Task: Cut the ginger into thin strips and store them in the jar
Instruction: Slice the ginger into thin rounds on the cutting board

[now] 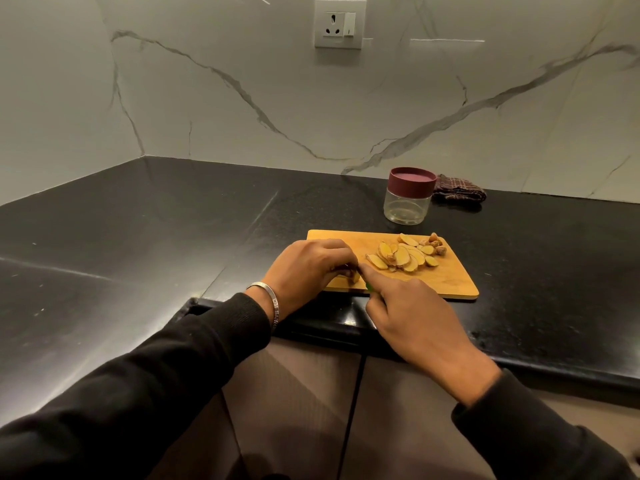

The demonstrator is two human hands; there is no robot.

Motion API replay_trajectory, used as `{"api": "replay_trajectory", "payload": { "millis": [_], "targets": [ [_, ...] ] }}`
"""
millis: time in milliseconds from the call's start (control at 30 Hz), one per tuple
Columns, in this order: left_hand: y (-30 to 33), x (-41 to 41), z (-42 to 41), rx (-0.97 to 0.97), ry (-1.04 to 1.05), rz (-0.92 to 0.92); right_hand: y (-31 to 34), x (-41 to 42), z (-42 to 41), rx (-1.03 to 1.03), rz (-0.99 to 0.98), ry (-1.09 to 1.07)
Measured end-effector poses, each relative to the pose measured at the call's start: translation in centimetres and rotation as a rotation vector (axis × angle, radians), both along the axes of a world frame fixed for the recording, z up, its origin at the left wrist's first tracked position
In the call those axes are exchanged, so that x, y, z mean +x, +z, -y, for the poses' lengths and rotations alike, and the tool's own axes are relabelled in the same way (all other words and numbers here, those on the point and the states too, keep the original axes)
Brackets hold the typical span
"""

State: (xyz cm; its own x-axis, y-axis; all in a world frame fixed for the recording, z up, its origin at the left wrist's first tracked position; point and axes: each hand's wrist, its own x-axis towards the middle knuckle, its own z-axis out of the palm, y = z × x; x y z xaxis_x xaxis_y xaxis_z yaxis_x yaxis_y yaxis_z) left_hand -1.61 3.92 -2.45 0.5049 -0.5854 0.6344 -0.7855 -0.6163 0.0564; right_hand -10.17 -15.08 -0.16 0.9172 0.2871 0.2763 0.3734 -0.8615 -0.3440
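A wooden cutting board (446, 278) lies on the black counter near its front edge. On the board's left end my left hand (308, 268) grips a small piece of ginger (351, 277) with curled fingers. My right hand (412, 317) holds a knife with a green handle (369, 287), index finger stretched along its top; the blade is almost wholly hidden between my hands. A pile of several ginger slices (405, 256) sits on the board's far right part. A clear jar (408, 202) with a dark red lid on stands behind the board.
A dark checked cloth (459, 192) lies by the wall, right of the jar. The black counter (138, 230) runs in an L round the corner to the left. A marble wall with a socket (339, 24) stands behind.
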Motion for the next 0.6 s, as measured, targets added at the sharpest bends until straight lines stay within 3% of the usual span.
{"api": "replay_trajectory", "payload": {
  "millis": [600],
  "targets": [
    [-0.12,0.35,-0.09,-0.001,0.002,0.029,-0.73,-0.64,-0.60,-0.049,0.003,-0.046]
  ]
}}
